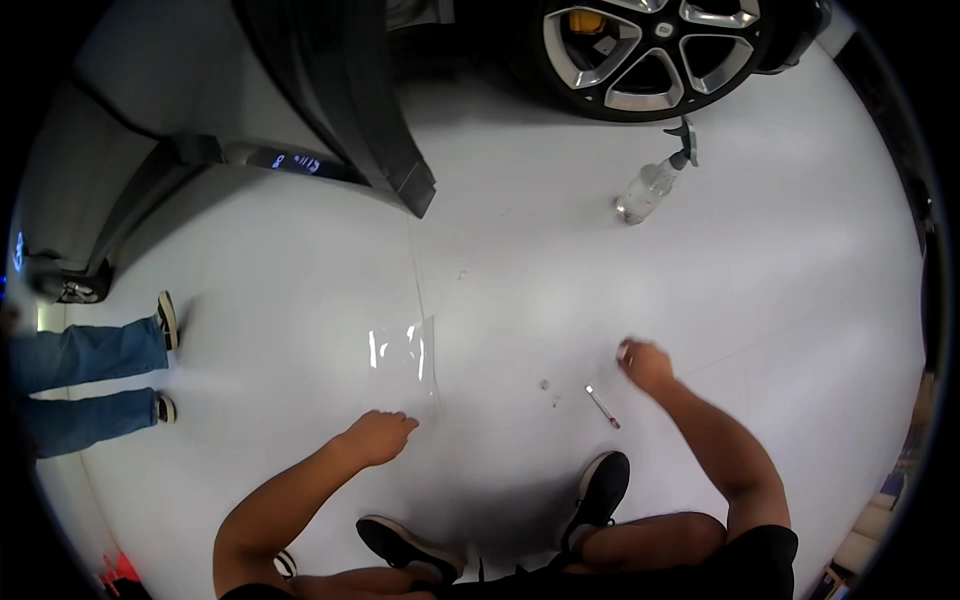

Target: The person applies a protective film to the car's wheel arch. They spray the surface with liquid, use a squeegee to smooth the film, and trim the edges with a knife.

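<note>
My right hand is raised over the floor at the right, its fingers closed round a small whitish thing too blurred to name. Lower left, my left hand has its fingers bent together; whether anything is in them is hidden. Just beyond it lies a sheet of clear film, flat on the floor and shining with reflections. A slim utility knife with a red part rests between my right hand and my right shoe. Beside it are small crumpled bits.
A spray bottle with clear liquid lies near the car wheel at the far right. An open car door juts in from the upper left. Another person's legs stand at the left. My shoes are at the near edge.
</note>
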Tool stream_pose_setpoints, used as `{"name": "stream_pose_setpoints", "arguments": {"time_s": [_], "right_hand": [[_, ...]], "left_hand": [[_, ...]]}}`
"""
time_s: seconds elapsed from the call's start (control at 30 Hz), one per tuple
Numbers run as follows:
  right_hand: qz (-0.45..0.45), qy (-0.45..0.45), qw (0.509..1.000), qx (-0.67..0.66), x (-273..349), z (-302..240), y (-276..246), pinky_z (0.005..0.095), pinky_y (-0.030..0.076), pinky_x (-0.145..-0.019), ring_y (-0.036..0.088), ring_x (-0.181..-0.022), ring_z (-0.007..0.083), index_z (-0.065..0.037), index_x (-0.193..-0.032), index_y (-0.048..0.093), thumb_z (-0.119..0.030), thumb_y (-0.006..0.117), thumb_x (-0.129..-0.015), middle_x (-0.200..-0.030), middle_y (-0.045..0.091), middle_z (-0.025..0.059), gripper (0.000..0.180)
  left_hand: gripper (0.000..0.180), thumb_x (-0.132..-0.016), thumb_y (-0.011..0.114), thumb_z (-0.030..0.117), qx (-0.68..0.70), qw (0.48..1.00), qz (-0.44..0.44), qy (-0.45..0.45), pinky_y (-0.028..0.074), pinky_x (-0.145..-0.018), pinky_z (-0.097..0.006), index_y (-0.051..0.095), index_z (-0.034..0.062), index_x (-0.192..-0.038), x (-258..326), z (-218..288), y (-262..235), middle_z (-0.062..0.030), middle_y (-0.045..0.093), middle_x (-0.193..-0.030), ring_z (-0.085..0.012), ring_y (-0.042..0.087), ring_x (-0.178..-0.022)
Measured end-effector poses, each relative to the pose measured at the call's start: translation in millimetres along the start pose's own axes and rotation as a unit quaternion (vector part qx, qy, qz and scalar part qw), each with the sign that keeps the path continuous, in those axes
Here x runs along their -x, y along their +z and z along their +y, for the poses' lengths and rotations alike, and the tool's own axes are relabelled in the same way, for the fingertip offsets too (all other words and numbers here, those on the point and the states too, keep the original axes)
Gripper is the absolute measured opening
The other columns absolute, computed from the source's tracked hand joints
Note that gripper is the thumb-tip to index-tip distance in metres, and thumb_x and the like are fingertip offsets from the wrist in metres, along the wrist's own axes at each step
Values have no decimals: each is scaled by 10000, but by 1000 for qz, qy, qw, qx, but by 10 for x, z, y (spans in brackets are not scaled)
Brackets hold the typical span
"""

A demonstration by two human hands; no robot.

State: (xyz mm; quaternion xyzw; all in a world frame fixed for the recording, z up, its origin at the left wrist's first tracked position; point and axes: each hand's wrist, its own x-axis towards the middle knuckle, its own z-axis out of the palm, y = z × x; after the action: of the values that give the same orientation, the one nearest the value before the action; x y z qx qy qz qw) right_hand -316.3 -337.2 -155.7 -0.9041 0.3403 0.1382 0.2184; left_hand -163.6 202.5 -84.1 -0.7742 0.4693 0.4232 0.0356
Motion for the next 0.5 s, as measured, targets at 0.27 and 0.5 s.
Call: {"name": "stream_pose_setpoints", "arguments": {"time_s": [0.27, 0.5], "right_hand": [[296, -154, 843, -422, -2201, -244, -1551, 340, 506, -956, 622, -1067, 223, 32, -1518, 425, -292, 854, -844, -1183, 655, 174, 862], [173, -461, 835, -246, -1302, -908, -1178, 401, 489, -820, 575, -817, 288, -154, -1473, 596, -34, 765, -694, -811, 591, 80, 806]], "left_hand": [[382, -998, 631, 451, 70, 983, -91, -141, 544, -696, -378, 683, 112, -831, 586, 967, -1245, -26, 758, -779, -248, 728, -785], [261, -1025, 613, 231, 241, 951, 89, -171, 589, -842, -371, 687, 114, -1246, 1048, 2172, -1740, -40, 779, -1037, -275, 737, -938]]}}
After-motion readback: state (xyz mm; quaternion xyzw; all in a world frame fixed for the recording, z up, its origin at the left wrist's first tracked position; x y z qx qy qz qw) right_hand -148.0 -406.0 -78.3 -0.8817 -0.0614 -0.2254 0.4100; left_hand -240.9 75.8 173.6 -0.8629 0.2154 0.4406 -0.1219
